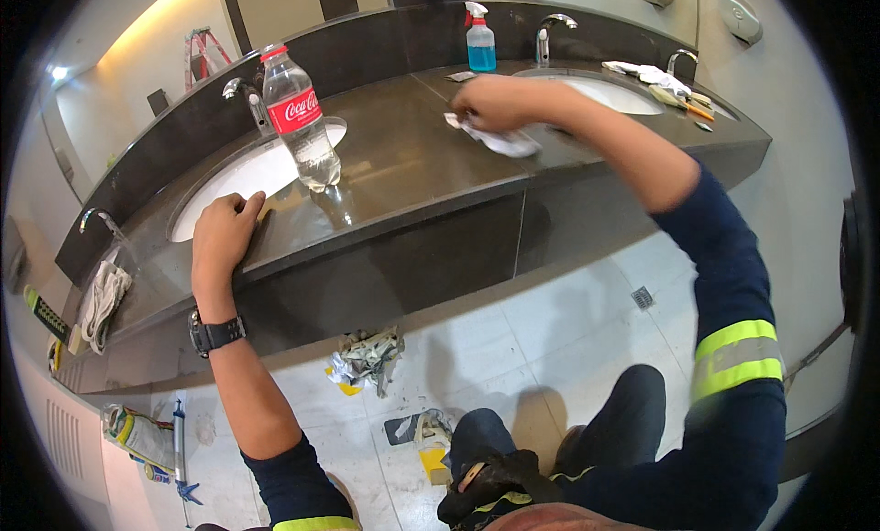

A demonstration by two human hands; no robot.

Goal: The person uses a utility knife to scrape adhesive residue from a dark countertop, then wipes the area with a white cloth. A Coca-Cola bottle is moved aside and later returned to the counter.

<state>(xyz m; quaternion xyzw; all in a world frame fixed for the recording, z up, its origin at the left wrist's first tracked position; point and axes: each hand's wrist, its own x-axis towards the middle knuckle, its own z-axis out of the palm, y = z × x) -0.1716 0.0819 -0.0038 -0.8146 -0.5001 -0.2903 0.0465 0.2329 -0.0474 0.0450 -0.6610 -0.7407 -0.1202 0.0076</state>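
Observation:
My right hand (500,103) is closed on a white cloth (506,143), pressed to the dark stone countertop (394,132) and slightly blurred. At the counter's front edge rests my left hand (225,233), thumb stretched out, holding nothing that I can see. It lies beside the left white basin (215,190). Just right of that basin stands a clear plastic bottle (314,151) with a red label and red cap, partly filled with clear liquid. Beyond my right hand is a spray bottle (480,50) of blue liquid, near a small flat packet (461,76).
Chrome faucets (545,41) rise behind the basins. Brushes or scrapers (686,100) and white cloths (646,74) lie at the right end; a folded rag (105,302) hangs at the left. On the tiled floor are crumpled wrappers (367,357), a caulking gun (180,439) and a bag (142,435).

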